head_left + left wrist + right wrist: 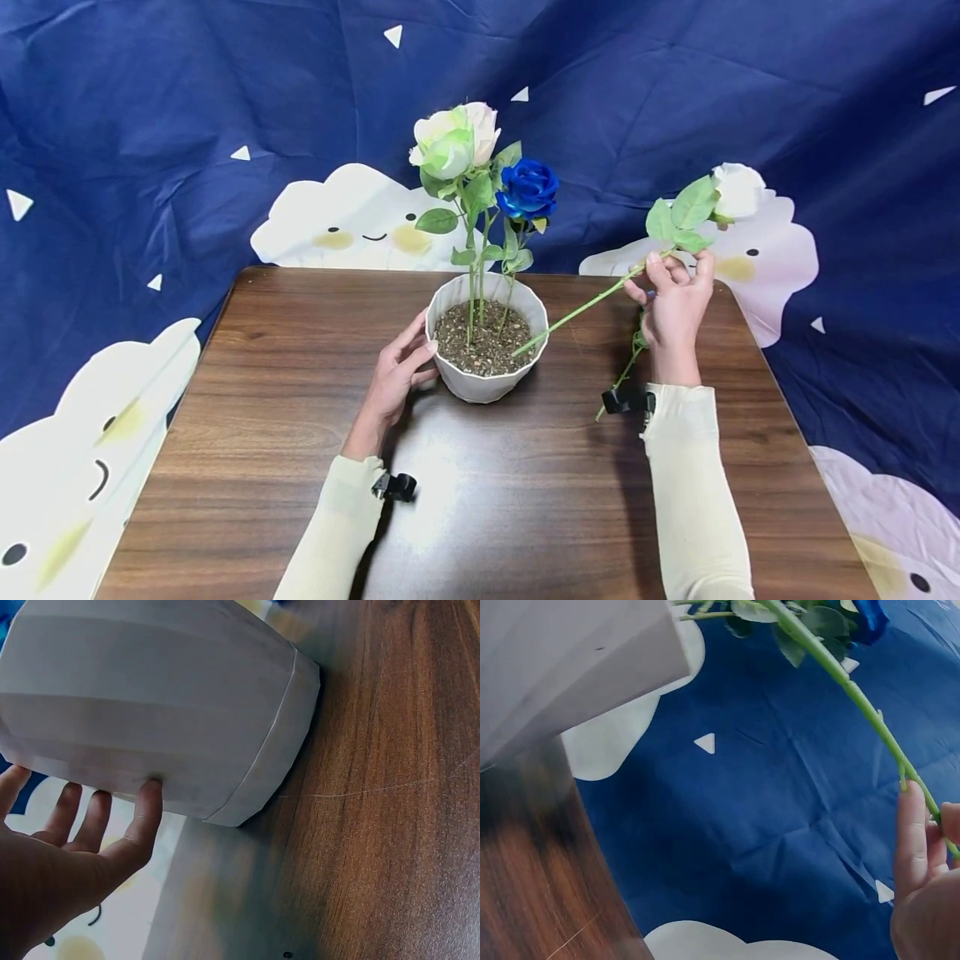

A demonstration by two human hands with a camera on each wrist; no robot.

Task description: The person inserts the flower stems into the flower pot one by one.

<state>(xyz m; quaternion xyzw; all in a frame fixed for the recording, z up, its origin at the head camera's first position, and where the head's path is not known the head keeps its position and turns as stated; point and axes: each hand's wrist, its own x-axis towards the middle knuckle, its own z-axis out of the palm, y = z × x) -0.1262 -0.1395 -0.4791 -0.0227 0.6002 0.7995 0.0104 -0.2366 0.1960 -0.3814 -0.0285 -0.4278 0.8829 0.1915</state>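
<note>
A white faceted flowerpot (480, 387) filled with brown soil (487, 358) stands near the back of the table. My left hand (393, 375) rests its fingertips along the pot's left side, as the left wrist view also shows. Between thumb and fingers, my right hand (677, 308) pinches the green stem of a white rose (738, 190) close below its leaves. That stem slants down to the left, and its lower end overlaps the soil near the pot's right rim. In the pot, pale roses (450, 142) and a blue rose (528, 190) stand upright.
Another green stem (628, 367) lies on the brown wooden table (510, 500) below my right hand, its upper part hidden behind the hand. Behind the table hangs a dark blue cloth (600, 100) with smiling clouds and white triangles.
</note>
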